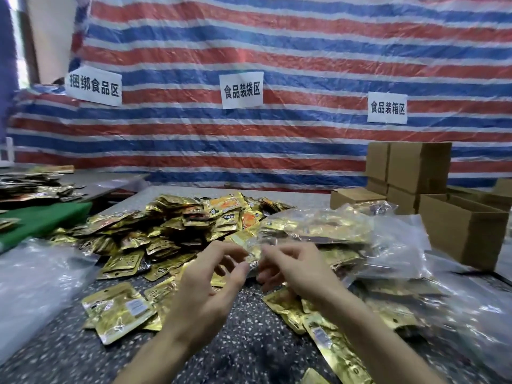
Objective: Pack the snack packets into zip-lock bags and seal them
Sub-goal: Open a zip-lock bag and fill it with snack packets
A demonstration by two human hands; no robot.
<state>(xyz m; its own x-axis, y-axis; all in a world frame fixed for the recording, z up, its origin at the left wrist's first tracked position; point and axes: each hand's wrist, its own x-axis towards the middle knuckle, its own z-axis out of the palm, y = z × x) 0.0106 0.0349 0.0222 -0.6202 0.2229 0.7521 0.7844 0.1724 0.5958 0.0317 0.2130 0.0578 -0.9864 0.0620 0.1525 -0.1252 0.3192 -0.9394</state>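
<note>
Two bare hands raised over a speckled dark table (243, 353), close together at centre. Left hand (210, 284) with thumb and forefinger pinched on the near edge of a clear zip-lock bag (318, 231), other fingers loosely curled. Right hand (293, 270) just beside it, fingertips likewise nipped on the same bag edge, remaining fingers spread and bent. Bag stretching away from the fingertips to the right and far side, lifted at the held end, already filled with gold snack packets, its plastic crumpled and blurred. Beyond the hands and slightly left, a big loose heap of gold packets (171, 231) spread over the table. Near the left wrist, one gold packet (122, 309) lying flat, label side up. Under and right of the right forearm, more gold packets (327, 331) strewn toward the near edge. Far left, clear empty bags (36, 275) in a hazy pile, with a green board (44, 220) behind them. Far right, brown cardboard boxes (443, 212), stacked and standing on the table. Behind everything, a red, white and blue striped tarp (277, 51) carrying three white paper signs (241, 90) with printed characters.
</note>
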